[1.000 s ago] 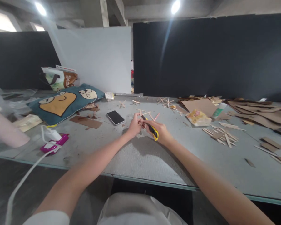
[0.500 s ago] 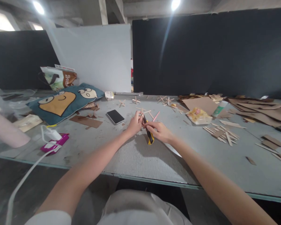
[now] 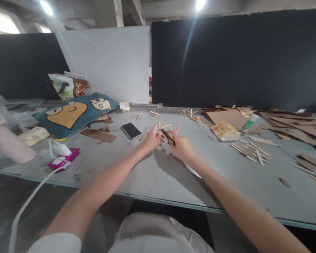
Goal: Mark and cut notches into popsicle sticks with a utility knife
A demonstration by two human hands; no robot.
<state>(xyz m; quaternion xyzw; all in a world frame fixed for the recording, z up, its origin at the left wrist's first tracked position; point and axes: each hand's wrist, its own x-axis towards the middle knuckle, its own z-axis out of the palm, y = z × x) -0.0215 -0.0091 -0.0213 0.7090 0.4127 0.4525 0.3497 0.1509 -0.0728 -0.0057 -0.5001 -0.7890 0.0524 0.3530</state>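
Note:
My left hand (image 3: 153, 138) is closed, its thumb and fingers pinching a small wooden stick (image 3: 159, 125) that pokes up above the fingertips. My right hand (image 3: 181, 146) is wrapped round a yellow and black utility knife (image 3: 169, 137), whose front end points left toward the stick. The two hands are close together, low over the table. Just beyond them lie a few loose wooden sticks (image 3: 166, 126) and a pink pencil-like stick (image 3: 178, 128). Whether the knife's blade touches the stick I cannot tell.
A phone (image 3: 131, 130) lies left of my hands. Further left are a cushion (image 3: 68, 114), a purple power strip (image 3: 64, 160) and a pink tumbler (image 3: 13, 142). To the right are a food packet (image 3: 225, 131), a glue tube (image 3: 249, 123), a stick pile (image 3: 252, 153) and cardboard sheets (image 3: 292, 124).
The utility knife has turned from hanging handle-down under my right fingers to lying within my right grip, front end toward the left hand. The left hand stays nearly in place.

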